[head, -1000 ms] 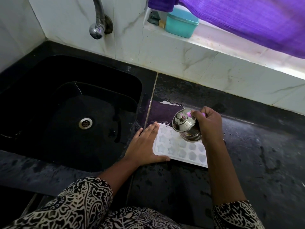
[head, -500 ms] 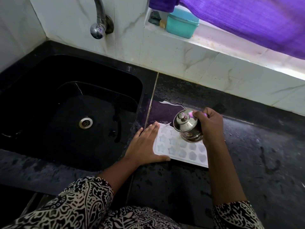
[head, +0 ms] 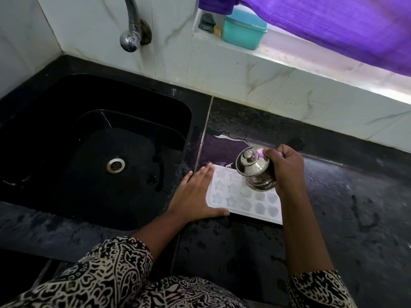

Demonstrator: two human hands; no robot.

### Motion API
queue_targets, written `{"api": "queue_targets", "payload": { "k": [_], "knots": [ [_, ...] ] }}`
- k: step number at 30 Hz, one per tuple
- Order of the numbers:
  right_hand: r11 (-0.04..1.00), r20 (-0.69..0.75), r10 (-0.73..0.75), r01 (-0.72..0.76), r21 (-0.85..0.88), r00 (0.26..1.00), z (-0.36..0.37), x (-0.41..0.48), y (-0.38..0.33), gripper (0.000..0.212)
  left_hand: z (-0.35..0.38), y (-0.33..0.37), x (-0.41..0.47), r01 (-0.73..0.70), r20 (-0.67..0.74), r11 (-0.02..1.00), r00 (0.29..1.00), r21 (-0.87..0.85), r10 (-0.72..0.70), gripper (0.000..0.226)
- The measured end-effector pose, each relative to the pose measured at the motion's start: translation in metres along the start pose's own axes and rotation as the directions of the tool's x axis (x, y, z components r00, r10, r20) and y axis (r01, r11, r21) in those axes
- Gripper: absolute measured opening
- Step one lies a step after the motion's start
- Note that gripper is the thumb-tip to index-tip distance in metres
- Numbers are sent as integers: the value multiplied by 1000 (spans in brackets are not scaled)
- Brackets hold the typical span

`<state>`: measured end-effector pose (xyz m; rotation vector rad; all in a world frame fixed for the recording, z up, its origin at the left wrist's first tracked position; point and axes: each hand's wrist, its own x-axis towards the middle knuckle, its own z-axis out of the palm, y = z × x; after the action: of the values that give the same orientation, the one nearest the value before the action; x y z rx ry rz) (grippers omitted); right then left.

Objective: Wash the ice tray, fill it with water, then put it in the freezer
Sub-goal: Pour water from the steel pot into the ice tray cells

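Note:
A white ice tray (head: pixel 231 194) with star and flower shaped cells lies flat on the black counter, just right of the sink. My left hand (head: pixel 195 194) rests flat against the tray's left edge, fingers spread, thumb along its near rim. My right hand (head: pixel 287 167) grips a small lidded steel pot (head: pixel 254 170), tilted leftward over the middle of the tray. The pot hides some cells beneath it. I cannot make out a stream of water.
A black sink (head: pixel 184 121) with a round drain (head: pixel 115 165) lies to the left, a steel tap (head: pixel 131 30) above it. The wet black counter (head: pixel 355 207) stretches right. A teal box (head: pixel 244 30) sits on the tiled ledge under a purple cloth (head: pixel 344 25).
The pot in my right hand has shifted very slightly over the tray. My left hand stays in place against the tray's edge.

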<state>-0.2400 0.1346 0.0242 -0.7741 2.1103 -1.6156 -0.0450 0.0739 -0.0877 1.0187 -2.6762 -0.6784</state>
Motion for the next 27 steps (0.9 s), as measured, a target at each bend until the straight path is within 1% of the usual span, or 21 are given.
{"api": "queue_targets", "payload": {
  "k": [3, 7, 10, 13, 15, 17, 21, 27],
  "knots": [
    [1000, -1, 18, -18, 16, 1000, 0, 0, 0, 33, -1, 0, 0, 0, 5, 1000, 1000, -2, 0, 129],
    [996, -8, 48, -47, 82, 999, -3, 0, 0, 34, -1, 0, 0, 2, 2, 1000, 1000, -18, -2, 130],
    [973, -1, 124, -122, 195, 992, -6, 1, 0, 31, -1, 0, 1, 5, 2, 1000, 1000, -29, -5, 132],
    [924, 3, 196, -185, 334, 981, -9, 0, -2, 28, -3, 1, 1, 10, 2, 999, 1000, -36, -10, 135],
    [884, 7, 211, -194, 426, 977, -12, 0, -2, 29, -3, 1, 0, 19, 1, 998, 1000, -59, -19, 134],
    [859, 14, 211, -192, 475, 977, -15, 1, -3, 29, -4, 1, -1, 38, -2, 997, 999, -74, -38, 132],
    [851, -6, 204, -175, 496, 979, -23, 2, -1, 28, -3, 1, 0, 68, 5, 997, 998, -39, -68, 131],
    [845, -23, 193, -154, 512, 981, -35, 0, 6, 31, -3, 1, 0, 65, 35, 998, 997, 4, -65, 132]
  ]
}}
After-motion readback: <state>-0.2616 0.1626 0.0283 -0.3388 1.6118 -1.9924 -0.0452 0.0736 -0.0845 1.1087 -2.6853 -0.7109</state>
